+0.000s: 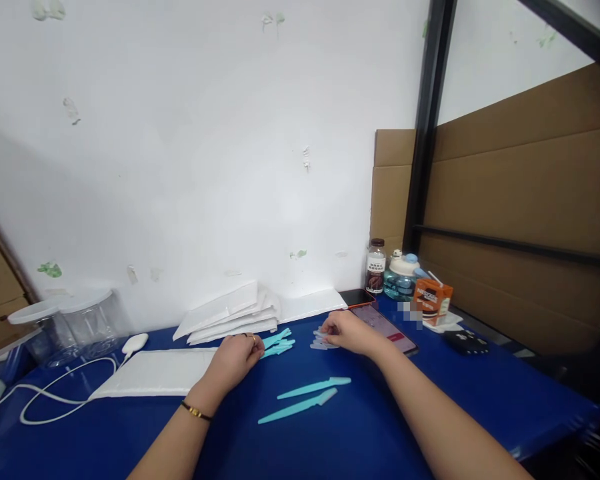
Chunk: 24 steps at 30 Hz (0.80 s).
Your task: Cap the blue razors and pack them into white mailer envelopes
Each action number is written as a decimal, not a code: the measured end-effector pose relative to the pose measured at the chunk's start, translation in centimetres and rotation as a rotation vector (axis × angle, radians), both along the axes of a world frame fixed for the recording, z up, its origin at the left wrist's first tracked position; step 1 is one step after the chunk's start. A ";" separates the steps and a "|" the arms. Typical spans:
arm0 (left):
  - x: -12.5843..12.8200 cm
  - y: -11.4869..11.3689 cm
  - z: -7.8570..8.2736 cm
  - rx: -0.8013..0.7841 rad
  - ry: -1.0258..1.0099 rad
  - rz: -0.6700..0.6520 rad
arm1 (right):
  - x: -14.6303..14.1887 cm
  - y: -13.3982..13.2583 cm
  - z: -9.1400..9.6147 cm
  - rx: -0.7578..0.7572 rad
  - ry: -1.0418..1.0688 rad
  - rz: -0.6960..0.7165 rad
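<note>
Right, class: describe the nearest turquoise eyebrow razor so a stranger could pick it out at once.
On the blue tabletop, look towards the viewer from the left hand and right hand. The turquoise eyebrow razor lies nearer the viewer than its twin razor.

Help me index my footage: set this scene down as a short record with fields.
Surface: blue table
Left: left hand at a cluster of turquoise pieces; grip unclear
Right: right hand over pale translucent pieces; grip unclear
Between forearms: two turquoise tools, apart, pale ends pointing right
Behind left hand: stacked white packets
Beside right hand: phone with lit screen
Back right: brown-capped bottle, orange carton
Far left: clear containers
</note>
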<state>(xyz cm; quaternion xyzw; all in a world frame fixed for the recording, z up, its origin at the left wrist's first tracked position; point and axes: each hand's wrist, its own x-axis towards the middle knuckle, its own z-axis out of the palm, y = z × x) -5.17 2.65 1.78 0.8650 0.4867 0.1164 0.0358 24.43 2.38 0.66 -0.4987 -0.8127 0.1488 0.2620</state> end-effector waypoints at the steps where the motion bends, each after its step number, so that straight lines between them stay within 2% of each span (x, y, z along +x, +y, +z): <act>1: 0.2 -0.2 0.1 -0.001 -0.031 -0.003 | 0.2 -0.3 0.3 -0.015 0.016 0.001; 3: 0.8 -1.1 0.3 -0.029 -0.097 -0.039 | 0.5 -1.1 1.1 -0.119 0.019 0.082; 6: 2.3 -2.6 0.5 -0.170 -0.160 -0.134 | 0.6 -2.3 2.0 -0.396 -0.104 0.272; 8: 3.1 -3.3 0.4 -0.248 -0.160 -0.196 | 0.4 -2.6 1.9 -0.474 -0.204 0.305; 11: 3.7 -3.4 -0.2 -0.279 -0.119 -0.244 | -0.4 -2.5 1.0 -0.421 -0.239 0.266; 16: 3.6 -2.7 -1.1 -0.243 -0.073 -0.226 | -1.7 -2.2 0.1 -0.249 -0.199 0.224; 20: 3.6 -2.7 -0.9 -0.261 -0.086 -0.192 | -2.4 -2.4 0.5 -0.090 -0.161 0.243; 24: 3.5 -2.7 -0.1 -0.195 -0.033 -0.161 | -2.5 -2.5 0.9 -0.094 -0.108 0.263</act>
